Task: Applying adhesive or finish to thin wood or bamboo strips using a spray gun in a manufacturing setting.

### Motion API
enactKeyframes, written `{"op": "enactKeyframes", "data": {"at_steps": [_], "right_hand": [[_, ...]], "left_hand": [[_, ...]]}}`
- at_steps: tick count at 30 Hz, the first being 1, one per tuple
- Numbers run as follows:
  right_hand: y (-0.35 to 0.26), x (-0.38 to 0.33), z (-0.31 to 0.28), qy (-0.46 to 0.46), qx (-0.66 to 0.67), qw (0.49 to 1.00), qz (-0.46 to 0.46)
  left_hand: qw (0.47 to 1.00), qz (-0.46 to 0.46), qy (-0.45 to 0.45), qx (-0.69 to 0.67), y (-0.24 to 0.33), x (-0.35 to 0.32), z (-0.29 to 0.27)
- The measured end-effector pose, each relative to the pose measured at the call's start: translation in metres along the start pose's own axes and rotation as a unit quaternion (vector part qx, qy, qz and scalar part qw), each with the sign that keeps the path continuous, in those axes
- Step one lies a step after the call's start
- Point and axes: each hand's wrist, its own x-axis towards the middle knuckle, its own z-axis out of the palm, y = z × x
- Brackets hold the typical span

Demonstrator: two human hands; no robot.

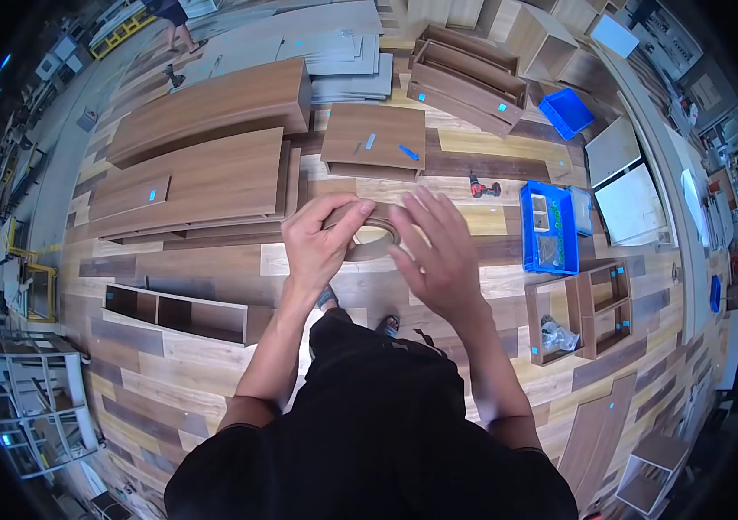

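Observation:
In front of my body, a roll of brown tape or edge strip (372,252) is held up between my hands; its exact kind is not clear. My left hand (321,236) grips it at the left side, thumb and forefinger pressed together at its upper edge. The fingers of my right hand (438,247) are stretched out and apart beside the roll's right edge. Whether they touch it I cannot tell. Beyond the hands stands a small brown cabinet (375,132) with blue and grey strips on top.
Long brown cabinets (204,173) lie at the left, and an open shelf box (180,314) sits nearer. A red drill (484,187), a blue bin (528,227) of parts and a shelf frame (584,316) are at the right. Another person (174,22) stands far back left.

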Motion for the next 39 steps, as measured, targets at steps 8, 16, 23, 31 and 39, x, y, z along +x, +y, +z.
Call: {"op": "enactKeyframes", "data": {"at_steps": [8, 16, 23, 31, 39], "right_hand": [[-0.001, -0.018, -0.013, 0.044, 0.038, 0.989, 0.133], [0.022, -0.070, 0.024, -0.103, 0.056, 0.985, 0.128], [0.032, -0.087, 0.009, 0.037, 0.132, 0.929, 0.344], [-0.004, 0.001, 0.020, 0.115, 0.229, 0.957, 0.132], [-0.020, -0.028, 0.061, 0.141, 0.108, 0.980, 0.087]], "left_hand": [[0.935, 0.286, -0.007, 0.208, 0.003, -0.002, -0.012], [0.990, 0.134, 0.039, 0.022, -0.006, -0.007, -0.015], [0.992, 0.124, 0.028, 0.002, -0.005, -0.002, -0.029], [0.993, 0.116, 0.020, -0.004, 0.013, 0.001, -0.027], [0.984, 0.009, 0.018, -0.178, 0.021, -0.007, -0.013]]}}
